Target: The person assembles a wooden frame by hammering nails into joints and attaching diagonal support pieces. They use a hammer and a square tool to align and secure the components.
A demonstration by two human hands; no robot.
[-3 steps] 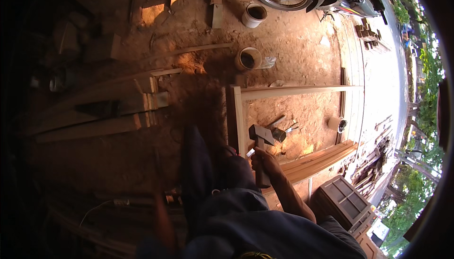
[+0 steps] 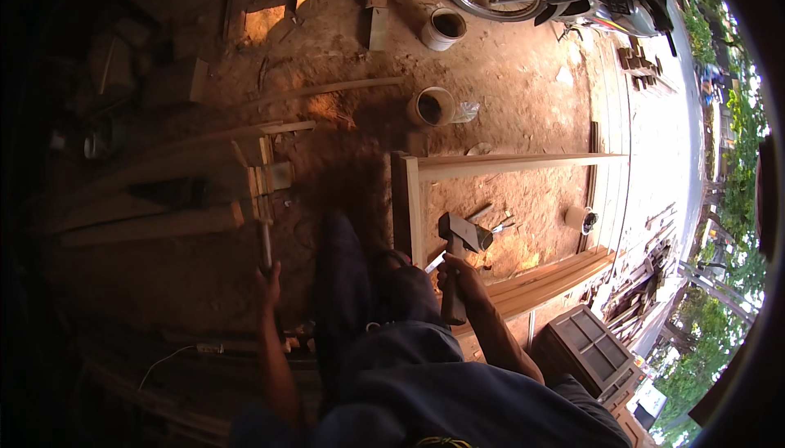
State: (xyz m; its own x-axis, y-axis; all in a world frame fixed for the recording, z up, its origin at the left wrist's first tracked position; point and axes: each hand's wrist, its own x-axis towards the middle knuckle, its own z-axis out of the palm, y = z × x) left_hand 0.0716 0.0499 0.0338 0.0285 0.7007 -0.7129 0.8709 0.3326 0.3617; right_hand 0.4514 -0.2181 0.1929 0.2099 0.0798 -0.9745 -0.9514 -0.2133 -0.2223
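Right grip (image 2: 463, 278) wrapped tight round mallet (image 2: 464, 231). Left grip (image 2: 268, 278) curled about slim rod-like tool (image 2: 266, 244); timber ends (image 2: 259, 180) just ahead. Wooden frame (image 2: 415, 203) ahead of right grip, bucket (image 2: 414, 111) beyond.

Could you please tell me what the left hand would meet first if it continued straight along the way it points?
Beyond the slim tool it seems to hold, the left hand would probably meet the wooden pieces ahead, though depth is unclear.
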